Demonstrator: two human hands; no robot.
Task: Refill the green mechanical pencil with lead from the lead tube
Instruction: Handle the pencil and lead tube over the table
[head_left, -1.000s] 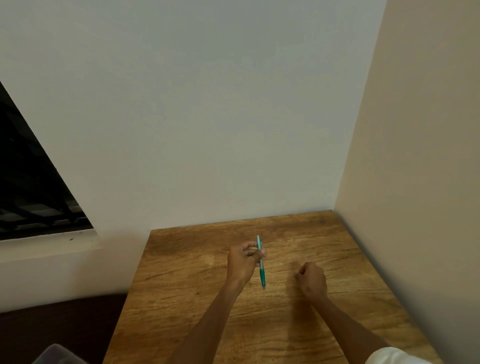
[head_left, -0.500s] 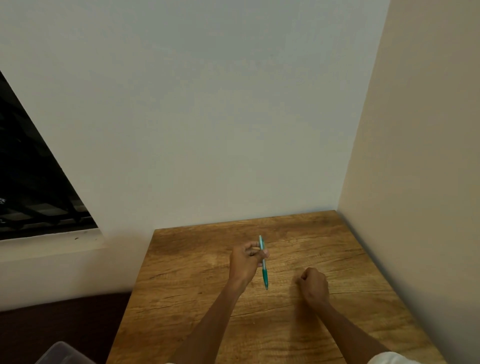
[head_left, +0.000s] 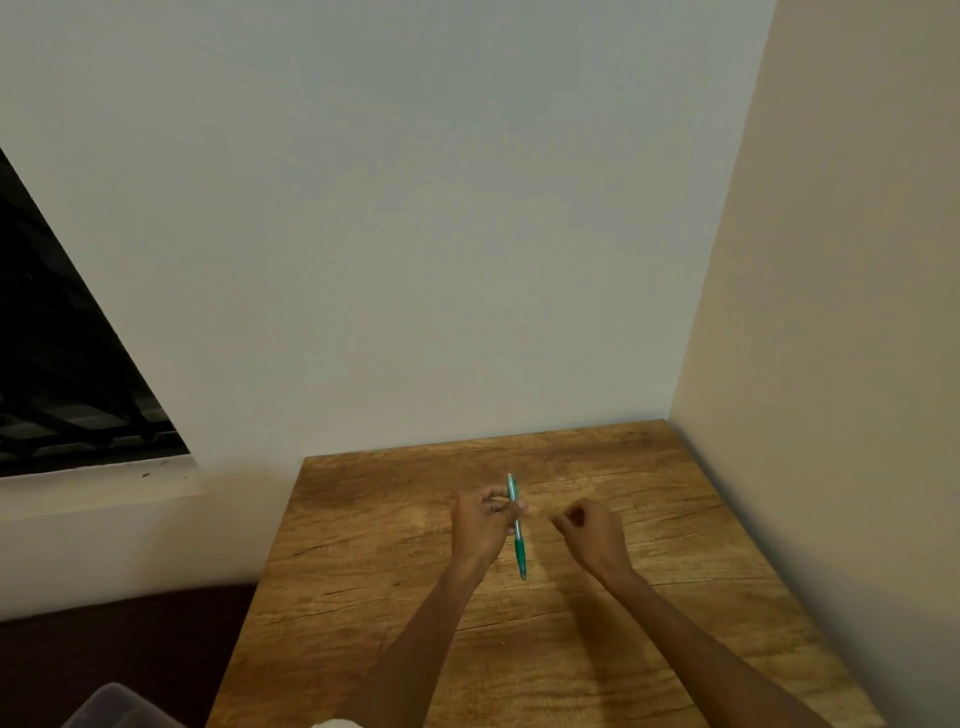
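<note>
- Both hands hover over the middle of the desk (head_left: 363, 597), forearms reaching in from its near edge.
- Left hand (head_left: 483, 522) pinches the green mechanical pencil (head_left: 517, 527) partway along its barrel, between thumb and fingers.
- Pencil's long axis runs near to far, almost parallel to the desk's side edges: the darker grip end points toward the near edge, the pale end toward the far edge and the wall.
- Right hand (head_left: 592, 535) sits just beside the pencil, on the side of the desk's right edge and apart from it, fingers curled in; whether they pinch a lead or a cap is too small to tell.
- Lead tube does not show anywhere.
- My judgement: the next move turns on bringing the right hand's fingertips across to the pencil's far end.
</note>
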